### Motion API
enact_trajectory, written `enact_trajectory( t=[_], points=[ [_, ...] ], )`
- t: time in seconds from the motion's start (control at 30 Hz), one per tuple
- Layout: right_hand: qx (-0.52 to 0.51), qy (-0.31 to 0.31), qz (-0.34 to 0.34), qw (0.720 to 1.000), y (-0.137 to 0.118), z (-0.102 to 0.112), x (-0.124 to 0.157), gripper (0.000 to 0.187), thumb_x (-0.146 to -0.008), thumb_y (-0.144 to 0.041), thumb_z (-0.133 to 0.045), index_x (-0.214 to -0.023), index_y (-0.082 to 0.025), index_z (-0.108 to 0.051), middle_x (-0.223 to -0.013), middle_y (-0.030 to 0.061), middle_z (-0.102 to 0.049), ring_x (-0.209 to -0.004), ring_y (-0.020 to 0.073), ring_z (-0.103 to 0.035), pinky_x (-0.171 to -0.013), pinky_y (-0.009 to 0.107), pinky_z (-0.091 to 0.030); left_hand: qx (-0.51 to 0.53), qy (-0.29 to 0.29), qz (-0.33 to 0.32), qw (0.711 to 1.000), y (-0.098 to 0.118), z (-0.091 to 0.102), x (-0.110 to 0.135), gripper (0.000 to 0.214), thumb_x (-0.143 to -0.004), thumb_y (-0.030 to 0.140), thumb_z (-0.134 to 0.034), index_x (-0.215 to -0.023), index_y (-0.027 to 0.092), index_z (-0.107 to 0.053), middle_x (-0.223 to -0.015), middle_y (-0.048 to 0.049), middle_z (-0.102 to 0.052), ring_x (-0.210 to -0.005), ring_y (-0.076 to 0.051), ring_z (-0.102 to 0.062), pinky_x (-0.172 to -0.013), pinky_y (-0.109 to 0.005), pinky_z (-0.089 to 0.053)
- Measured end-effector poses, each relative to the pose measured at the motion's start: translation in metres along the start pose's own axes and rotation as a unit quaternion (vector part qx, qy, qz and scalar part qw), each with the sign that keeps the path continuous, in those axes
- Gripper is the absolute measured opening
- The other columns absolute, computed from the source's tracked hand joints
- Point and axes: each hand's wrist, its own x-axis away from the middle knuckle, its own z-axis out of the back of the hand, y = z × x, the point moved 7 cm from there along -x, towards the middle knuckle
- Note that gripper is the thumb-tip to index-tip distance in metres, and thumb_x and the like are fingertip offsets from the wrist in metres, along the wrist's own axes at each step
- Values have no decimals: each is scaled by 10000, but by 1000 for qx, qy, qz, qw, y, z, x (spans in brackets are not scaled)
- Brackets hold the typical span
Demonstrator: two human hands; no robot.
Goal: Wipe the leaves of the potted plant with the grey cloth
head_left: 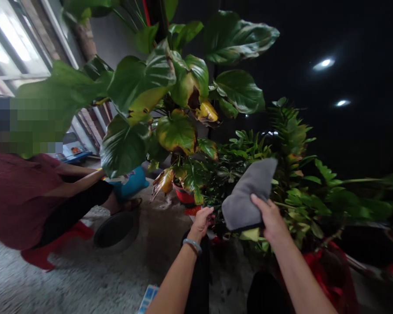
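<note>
A grey cloth (pixel 247 196), folded over and soft-looking, is held in my right hand (pixel 270 216), with the thumb lying on top of it. It covers part of the leafy green plants (pixel 231 168) behind it. My left hand (pixel 202 220), with a pale bangle (pixel 192 245) on the wrist, is at the lower edge of the foliage. Its fingers are curled in; whatever may be between them is too small to make out. Just beyond that hand stands a red pot (pixel 184 196) under a big-leaved plant (pixel 177 131) with browned, yellowing leaves.
On the left a person in a dark red shirt (pixel 22 200) sits on a red stool (pixel 55 244), near a dark basin (pixel 114 230) on the floor. A red bag or container (pixel 334 274) is at lower right. A blue-and-white item (pixel 148 298) lies by my left forearm.
</note>
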Motion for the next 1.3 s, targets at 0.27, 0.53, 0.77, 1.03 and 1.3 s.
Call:
enact_trajectory(
  t=[0.27, 0.53, 0.77, 1.03, 1.3],
  points=[
    [50, 23, -38, 998, 15, 36, 41, 429, -440, -436, -816, -783, -201, -711, -736, 62, -757, -771, 306, -711, -636, 369, -563, -6, -12, -2, 1000, 5, 0, 1, 462, -379, 407, -901, -565, 174, -548, -541, 39, -527, -564, -116, -493, -546, -264, -409],
    [-61, -24, -111, 992, 25, -3, 6, 270, -522, -395, -752, -704, -212, -675, -747, 93, -758, -888, 328, -713, -756, 433, -578, -8, -2, -11, 1000, 1, -1, 0, 456, -379, 386, -904, -575, 170, -553, -540, 47, -523, -551, -110, -499, -545, -256, -400],
    [74, -66, -136, 986, 67, 27, 70, 386, -463, -433, -798, -762, -205, -712, -774, 85, -768, -839, 338, -717, -721, 411, -564, -21, -9, -17, 1000, 4, 2, -1, 471, -386, 409, -900, -559, 173, -530, -535, 49, -523, -555, -110, -506, -536, -255, -419],
    [-70, 0, -22, 997, 4, 11, -14, 332, -551, -472, -742, -772, -237, -664, -714, 47, -749, -832, 300, -715, -759, 421, -569, -31, -4, -4, 1000, 2, -3, 2, 478, -339, 414, -906, -581, 168, -574, -528, 41, -549, -546, -112, -509, -533, -255, -405],
    [48, -134, -221, 965, 115, 5, 71, 393, -469, -509, -779, -678, -186, -700, -749, 115, -758, -900, 359, -710, -754, 431, -554, -31, -5, -3, 1000, 5, 2, 3, 459, -350, 395, -899, -567, 174, -560, -532, 40, -542, -545, -112, -495, -526, -252, -380]
  ],
)
